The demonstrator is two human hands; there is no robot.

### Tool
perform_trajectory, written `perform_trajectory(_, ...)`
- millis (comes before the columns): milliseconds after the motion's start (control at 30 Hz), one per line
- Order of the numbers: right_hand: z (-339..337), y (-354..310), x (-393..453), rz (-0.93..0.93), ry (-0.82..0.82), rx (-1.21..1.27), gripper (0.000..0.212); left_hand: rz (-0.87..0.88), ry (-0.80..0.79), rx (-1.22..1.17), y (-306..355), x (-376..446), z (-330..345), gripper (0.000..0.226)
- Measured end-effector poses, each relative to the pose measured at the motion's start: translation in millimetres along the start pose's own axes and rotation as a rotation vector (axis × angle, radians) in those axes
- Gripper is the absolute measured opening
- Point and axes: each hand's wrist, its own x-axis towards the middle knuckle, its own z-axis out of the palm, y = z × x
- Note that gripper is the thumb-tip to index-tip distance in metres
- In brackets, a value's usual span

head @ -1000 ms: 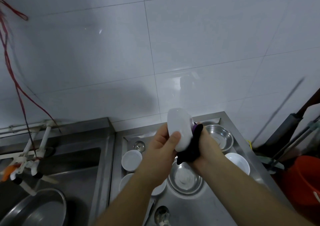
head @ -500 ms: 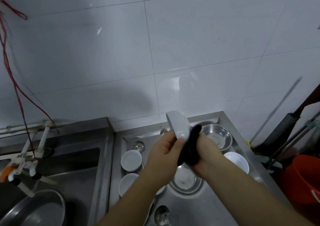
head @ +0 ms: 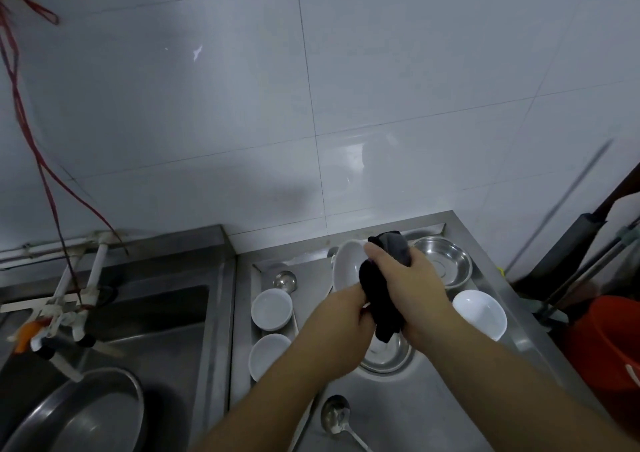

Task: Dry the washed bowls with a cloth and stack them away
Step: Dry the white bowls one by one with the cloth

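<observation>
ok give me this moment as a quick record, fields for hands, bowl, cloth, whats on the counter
left hand: holds the white bowl by its lower edge
right hand: grips the dark cloth against the bowl
white bowl: tilted on edge, above the counter
dark cloth: bunched, hanging below the grip
counter: three white bowls, two steel dishes, two ladles
stacking: not yet done

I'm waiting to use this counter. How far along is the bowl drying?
No finished stack is visible. The left hand holds a white bowl while the right hand wipes it with a dark cloth. Three white bowls sit separately on the counter.
</observation>
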Motion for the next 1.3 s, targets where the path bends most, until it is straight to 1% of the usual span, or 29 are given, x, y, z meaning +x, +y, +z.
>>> perform_trajectory(67, -3, 6, 0, -0.014, -0.035, -0.048, 0.04, 0.038, -0.048, 0.113, -2, 0, -5, 0.016)
perform_trajectory(133, -7, 16, 1, 0.0, -0.029, -0.045, 0.036, 0.072, -0.085, 0.208, -6, -2, -7, 0.017)
perform_trajectory(200, -9, 27, 1, 0.019, 0.005, 0.015, 0.03, 0.102, -0.098, 0.286, -8, -4, -4, 0.018)
perform_trajectory(300, -11, 47, 0, 0.044, 0.043, 0.136, 0.018, 0.137, -0.074, 0.299, -11, -7, 3, 0.019)
perform_trajectory(367, -11, 57, -1, 0.073, 0.06, 0.205, 0.016, 0.147, -0.043, 0.258, -18, -9, 6, 0.021)
perform_trajectory(433, -12, 65, 0, 0.107, 0.069, 0.267, 0.017, 0.134, 0.059, 0.221, -29, -11, 9, 0.027)
perform_trajectory(500, -15, 71, 1, 0.142, 0.082, 0.331, 0.017, 0.084, 0.236, 0.161, -43, -13, 10, 0.033)
perform_trajectory(567, -20, 76, 2, 0.177, 0.097, 0.377, 0.017, -0.012, 0.361, 0.049, -57, -11, 11, 0.036)
perform_trajectory(600, -23, 78, 2, 0.193, 0.104, 0.394, 0.019, -0.079, 0.38, -0.039, -63, -9, 12, 0.038)
perform_trajectory(633, -27, 81, 3, 0.207, 0.108, 0.409, 0.022, -0.15, 0.364, -0.135, -67, -7, 14, 0.038)
perform_trajectory(733, -39, 85, 2, 0.224, 0.111, 0.42, 0.025, -0.32, 0.204, -0.417, -70, -1, 26, 0.03)
perform_trajectory(800, -50, 86, 1, 0.227, 0.12, 0.409, 0.022, -0.396, 0.155, -0.706, -66, 0, 37, 0.023)
perform_trajectory(833, -56, 88, 1, 0.233, 0.125, 0.4, 0.022, -0.421, 0.142, -0.804, -64, 1, 43, 0.023)
perform_trajectory(867, -63, 89, 1, 0.24, 0.132, 0.39, 0.023, -0.432, 0.134, -0.854, -63, 4, 49, 0.024)
perform_trajectory(933, -80, 90, 3, 0.255, 0.149, 0.368, 0.021, -0.434, 0.119, -0.884, -61, 8, 63, 0.027)
perform_trajectory(1033, -111, 93, 9, 0.281, 0.174, 0.366, 0.013, -0.441, 0.108, -0.851, -55, 15, 87, 0.033)
perform_trajectory(1133, -145, 98, 18, 0.322, 0.217, 0.318, 0.016, -0.471, 0.071, -0.8, -47, 23, 117, 0.033)
perform_trajectory(1233, -185, 103, 29, 0.352, 0.244, 0.226, 0.019, -0.508, 0.04, -0.831, -35, 32, 150, 0.027)
perform_trajectory(1300, -217, 104, 37, 0.358, 0.237, 0.144, 0.024, -0.535, 0.016, -0.845, -24, 38, 174, 0.026)
